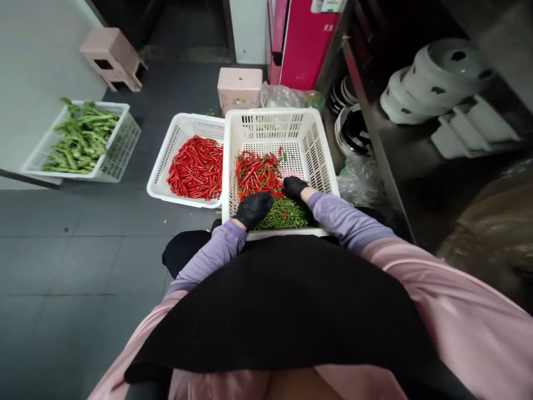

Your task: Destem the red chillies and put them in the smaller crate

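Observation:
Both hands wear black gloves and are inside a tall white basket (278, 114). Red chillies (257, 171) with green stems lie in its middle and left, and a heap of green stems (283, 215) fills the near end. My left hand (254, 210) is closed above the left edge of the stem heap; what its fingers hold is hidden. Across from it, my right hand (294, 188) is pinched at a red chilli between the chillies and the stems. Against the basket's left side stands a shallower white basket (156, 176) full of red chillies (196, 168).
At the far left a white basket (120, 150) holds long green peppers (83, 139). Two pink stools (240, 89) (110, 53) and a pink-red cabinet (308, 44) stand beyond. A metal shelf (385, 150) with white dishes runs along the right, plastic bags beside it.

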`<state>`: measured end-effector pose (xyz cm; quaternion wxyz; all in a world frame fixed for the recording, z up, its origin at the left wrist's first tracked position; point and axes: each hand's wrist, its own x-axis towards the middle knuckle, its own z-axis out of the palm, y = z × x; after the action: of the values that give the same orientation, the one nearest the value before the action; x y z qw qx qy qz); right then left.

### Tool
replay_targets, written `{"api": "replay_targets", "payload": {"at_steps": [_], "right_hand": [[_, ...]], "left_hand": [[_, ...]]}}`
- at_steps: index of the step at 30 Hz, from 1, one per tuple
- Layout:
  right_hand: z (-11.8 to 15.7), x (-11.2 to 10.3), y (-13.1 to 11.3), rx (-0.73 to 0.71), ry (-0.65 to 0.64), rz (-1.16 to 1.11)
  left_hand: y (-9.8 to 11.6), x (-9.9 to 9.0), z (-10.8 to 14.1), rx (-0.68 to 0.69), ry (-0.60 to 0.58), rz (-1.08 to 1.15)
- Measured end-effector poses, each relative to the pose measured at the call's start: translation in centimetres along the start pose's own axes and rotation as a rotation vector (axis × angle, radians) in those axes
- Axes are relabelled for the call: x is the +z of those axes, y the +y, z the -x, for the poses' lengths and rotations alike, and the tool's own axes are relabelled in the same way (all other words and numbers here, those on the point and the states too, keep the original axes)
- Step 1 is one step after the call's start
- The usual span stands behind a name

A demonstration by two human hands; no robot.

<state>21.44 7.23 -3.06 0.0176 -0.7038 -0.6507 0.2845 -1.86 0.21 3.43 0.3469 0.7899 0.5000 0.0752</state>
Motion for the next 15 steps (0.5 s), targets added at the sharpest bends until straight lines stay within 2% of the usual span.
{"api": "replay_targets", "payload": {"at_steps": [2, 4, 7, 9, 12, 15], "right_hand": [[0.2, 0.9, -0.5, 0.084, -0.066, 0.043], [-0.1, 0.8, -1.0, 0.126, -0.104, 0.066], [-0.1, -0.4, -0.6, 0.138, -0.158, 0.086], [0.6, -1.4, 0.3, 0.125, -0.148, 0.077], [2.5, -2.5, 1.8, 0.084, -0.030, 0.032], [4.7, -2.8, 2.4, 0.022, 0.163, -0.196]], "left_hand": [[0.2, 0.1, 0.1, -0.027, 0.000, 0.015], [0.2, 0.1, 0.4, -0.054, 0.002, 0.022], [-0.1, 0.2, 0.8, -0.095, -0.032, 0.056], [-0.2, 0.2, 0.9, -0.141, -0.072, 0.119], [0.4, 0.4, 0.6, -0.249, -0.104, 0.273], [2.0, 1.1, -0.5, -0.302, -0.132, 0.511]]}}
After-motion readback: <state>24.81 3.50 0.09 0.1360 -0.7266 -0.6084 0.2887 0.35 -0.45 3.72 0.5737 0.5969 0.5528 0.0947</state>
